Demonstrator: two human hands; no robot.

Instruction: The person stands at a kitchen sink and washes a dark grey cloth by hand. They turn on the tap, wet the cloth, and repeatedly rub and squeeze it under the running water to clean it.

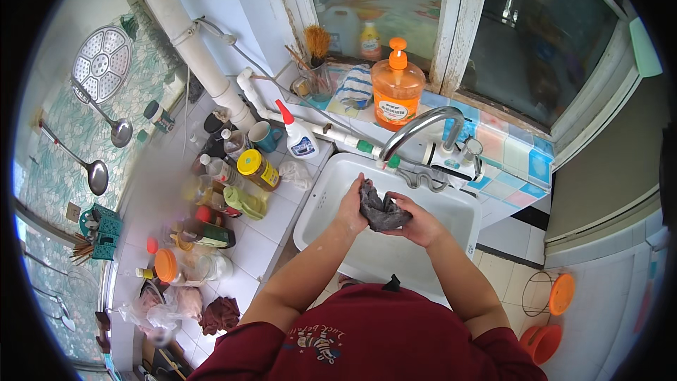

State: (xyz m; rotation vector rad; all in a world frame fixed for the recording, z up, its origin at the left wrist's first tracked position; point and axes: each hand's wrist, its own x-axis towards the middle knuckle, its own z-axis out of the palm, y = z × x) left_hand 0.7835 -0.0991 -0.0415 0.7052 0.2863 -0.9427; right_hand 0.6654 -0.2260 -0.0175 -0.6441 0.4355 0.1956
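Over the white sink point(407, 259), a dark grey cloth point(382, 211) is bunched between my two hands. My left hand point(353, 206) grips its left end, and my right hand point(415, 220) holds the right side from below. The curved chrome faucet point(418, 121) arches just beyond the cloth, with its spout end above the sink's back edge. Whether water is running cannot be made out. Parts of the fingers are hidden behind the cloth.
An orange pump bottle point(396, 96) stands on the tiled ledge behind the sink. On the left counter are a white bottle with a red nozzle point(299, 136), a yellow-lidded jar point(258, 169), a crumpled white cloth point(296, 174) and several other bottles. A windowed frame rises behind.
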